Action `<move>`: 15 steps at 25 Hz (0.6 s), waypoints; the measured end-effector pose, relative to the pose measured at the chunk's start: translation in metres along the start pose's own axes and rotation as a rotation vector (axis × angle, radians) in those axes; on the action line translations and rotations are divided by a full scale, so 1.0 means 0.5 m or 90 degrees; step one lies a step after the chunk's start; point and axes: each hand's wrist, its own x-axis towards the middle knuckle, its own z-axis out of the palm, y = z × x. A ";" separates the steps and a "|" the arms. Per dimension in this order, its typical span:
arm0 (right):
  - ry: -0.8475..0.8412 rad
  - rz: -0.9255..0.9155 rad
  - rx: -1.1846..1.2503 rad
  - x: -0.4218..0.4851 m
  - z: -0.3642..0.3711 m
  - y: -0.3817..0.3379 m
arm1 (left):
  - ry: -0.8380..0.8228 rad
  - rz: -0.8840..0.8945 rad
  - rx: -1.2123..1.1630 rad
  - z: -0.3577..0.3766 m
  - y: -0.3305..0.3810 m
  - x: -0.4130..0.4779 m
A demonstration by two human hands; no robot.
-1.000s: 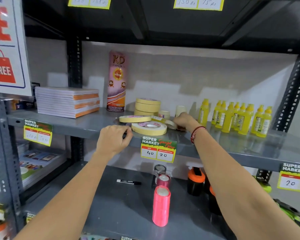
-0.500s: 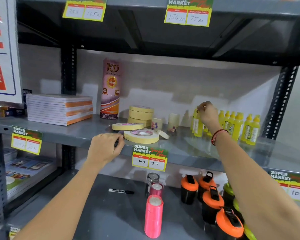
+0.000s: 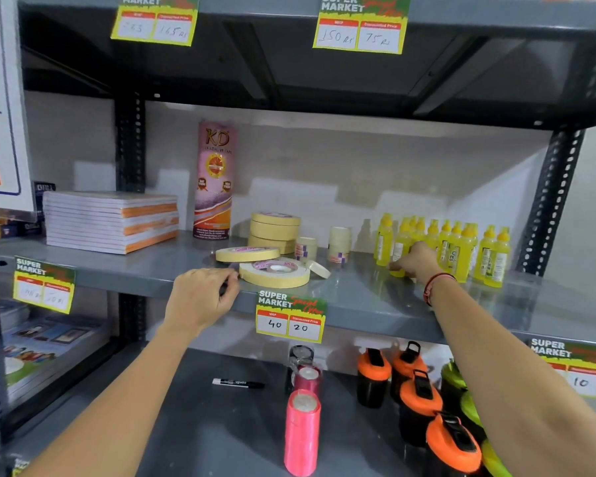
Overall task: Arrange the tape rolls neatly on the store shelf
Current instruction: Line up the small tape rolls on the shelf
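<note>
Left hand [image 3: 200, 297] is loosely curled at the front lip of the grey shelf [image 3: 358, 297], grasping nothing I can make out. Fingertips sit just beside the rim of the wide flat tape roll [image 3: 274, 274]; can't tell if they touch it.

Right hand [image 3: 415, 261] is down among the yellow bottles [image 3: 461, 249], fingers bent toward the base of the front one. Whether it's pinching something small there or empty: can't tell, the fingertips are hidden.

Tape positions:
- thin flat roll [image 3: 247, 253] just behind the left fingertips, partly overlapped by the wide roll
- stacked rolls [image 3: 275, 232] further back, beside the tall KD tape tube [image 3: 215, 180]
- small loose roll [image 3: 319, 269] leaning at the wide roll's far side, between the two hands
- two small stacks [image 3: 324, 244] between the big stack and the bottles

Judgement on the step: loose rolls go onto stacks of matching size. Grip the wide roll across the rim and lift, don't drag, or the thin roll and the leaning one shift with it. Square it on the big stack; keep clear of the bottles.

Shelf is smooth painted metal, glossy, so the rolls will likely slide. Plenty of bare space between the tape and the bottles. Notebook stack [image 3: 111, 222] sits well left. The shelf above gives ample headroom.
</note>
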 end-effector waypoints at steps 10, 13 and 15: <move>0.119 0.017 0.007 -0.038 -0.006 -0.037 | -0.016 -0.004 -0.004 -0.010 0.004 0.001; 0.305 -0.097 -0.056 -0.075 0.011 -0.130 | -0.032 -0.012 0.004 -0.012 0.005 0.000; 0.214 -0.298 0.014 -0.104 0.037 -0.219 | -0.038 -0.014 0.004 -0.013 0.007 0.001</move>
